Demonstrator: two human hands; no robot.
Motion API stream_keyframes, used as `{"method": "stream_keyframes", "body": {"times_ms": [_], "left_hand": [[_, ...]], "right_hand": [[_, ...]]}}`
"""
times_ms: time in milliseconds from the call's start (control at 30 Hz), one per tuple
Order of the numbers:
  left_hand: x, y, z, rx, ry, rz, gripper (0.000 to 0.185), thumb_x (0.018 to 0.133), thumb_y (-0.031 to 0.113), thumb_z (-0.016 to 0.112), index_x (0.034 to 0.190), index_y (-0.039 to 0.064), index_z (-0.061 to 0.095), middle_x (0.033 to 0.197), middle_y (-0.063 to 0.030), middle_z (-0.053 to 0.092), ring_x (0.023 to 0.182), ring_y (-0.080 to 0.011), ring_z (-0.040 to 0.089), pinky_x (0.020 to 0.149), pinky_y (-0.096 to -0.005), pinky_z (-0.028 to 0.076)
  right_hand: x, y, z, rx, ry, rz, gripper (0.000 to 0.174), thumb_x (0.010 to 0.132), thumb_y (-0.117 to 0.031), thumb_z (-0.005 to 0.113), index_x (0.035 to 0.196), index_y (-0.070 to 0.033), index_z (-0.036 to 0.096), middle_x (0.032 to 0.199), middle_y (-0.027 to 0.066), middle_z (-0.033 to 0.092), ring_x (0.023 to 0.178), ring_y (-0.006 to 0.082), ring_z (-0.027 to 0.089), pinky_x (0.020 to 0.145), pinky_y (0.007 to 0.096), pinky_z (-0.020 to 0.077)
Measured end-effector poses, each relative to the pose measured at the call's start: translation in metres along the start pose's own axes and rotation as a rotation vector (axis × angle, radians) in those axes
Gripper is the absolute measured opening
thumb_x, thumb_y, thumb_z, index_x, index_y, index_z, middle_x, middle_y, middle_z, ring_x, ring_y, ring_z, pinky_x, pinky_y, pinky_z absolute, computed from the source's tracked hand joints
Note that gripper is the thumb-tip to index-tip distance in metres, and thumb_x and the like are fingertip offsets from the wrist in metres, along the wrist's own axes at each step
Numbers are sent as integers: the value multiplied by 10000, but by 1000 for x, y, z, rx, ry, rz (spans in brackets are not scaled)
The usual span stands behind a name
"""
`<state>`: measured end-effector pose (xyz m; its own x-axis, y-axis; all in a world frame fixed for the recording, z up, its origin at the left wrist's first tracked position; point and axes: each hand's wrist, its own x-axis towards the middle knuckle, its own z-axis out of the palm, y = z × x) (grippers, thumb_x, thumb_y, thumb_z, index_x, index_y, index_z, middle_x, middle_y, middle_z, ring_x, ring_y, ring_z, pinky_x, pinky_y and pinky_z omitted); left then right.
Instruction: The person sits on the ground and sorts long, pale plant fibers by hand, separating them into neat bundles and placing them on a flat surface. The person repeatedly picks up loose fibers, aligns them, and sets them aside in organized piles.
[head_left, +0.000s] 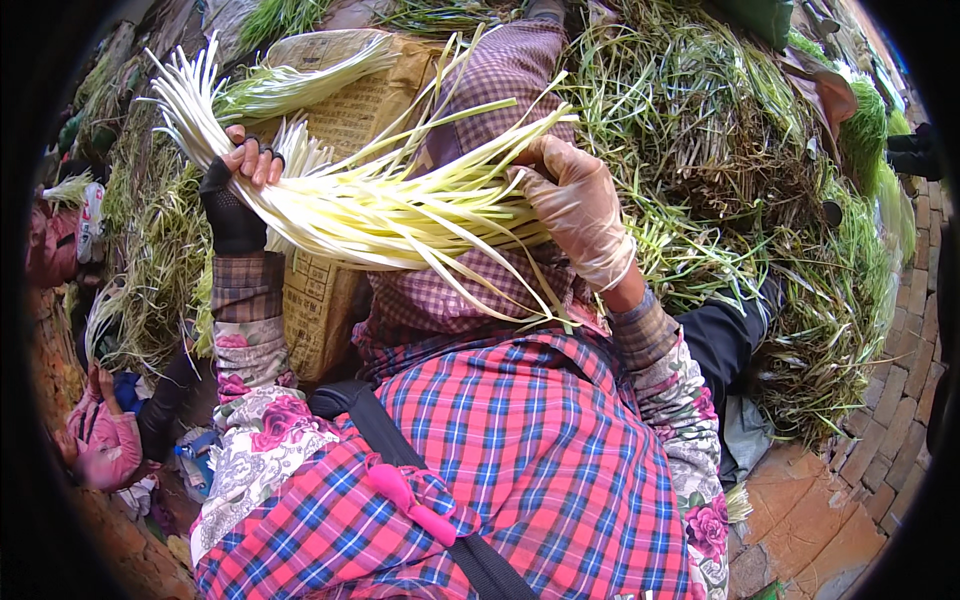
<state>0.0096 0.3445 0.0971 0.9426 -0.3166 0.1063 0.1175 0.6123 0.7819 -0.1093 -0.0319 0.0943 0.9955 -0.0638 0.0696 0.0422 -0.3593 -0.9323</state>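
My left hand (241, 169), in a black fingerless glove, grips a bundle of long blanched leafy stalks, which look like yellow chives (375, 217), near its white stem end. The stems fan out past my fist at the upper left. The pale yellow leaves run to the right across my lap, a few drooping loose. At the leaf end, my right hand (574, 206) wears a thin translucent glove, its thumb and forefinger pinching at some leaves. Behind the held bundle, another bundle of white-stemmed greens (307, 79) rests on a tan printed sack (337, 120).
Heaps of uncleaned green stalks with roots (720, 142) lie ahead and to the right. More loose greens (150, 262) cover the left side. A person in pink (105, 442) is at the lower left. Brick paving (892, 405) runs along the right.
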Motion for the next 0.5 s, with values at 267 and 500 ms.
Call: {"method": "stream_keyframes", "body": {"times_ms": [267, 500], "left_hand": [[-3, 1, 14, -3, -9, 25, 226, 912, 102, 513, 1129, 65, 462, 690, 8, 414, 591, -120, 441, 645, -303, 398], [45, 28, 25, -52, -293, 142, 261, 898, 171, 592, 1115, 73, 486, 746, 6, 496, 649, -137, 493, 696, -327, 412]], "right_hand": [[7, -11, -16, -276, 96, -27, 112, 838, -157, 692, 895, -61, 694, 770, 138, 691, 671, 273, 684, 627, 339, 538], [13, 120, -64, -564, 98, 436, 236, 861, -296, 650, 831, -66, 694, 737, 122, 672, 660, 264, 635, 649, 395, 515]]}}
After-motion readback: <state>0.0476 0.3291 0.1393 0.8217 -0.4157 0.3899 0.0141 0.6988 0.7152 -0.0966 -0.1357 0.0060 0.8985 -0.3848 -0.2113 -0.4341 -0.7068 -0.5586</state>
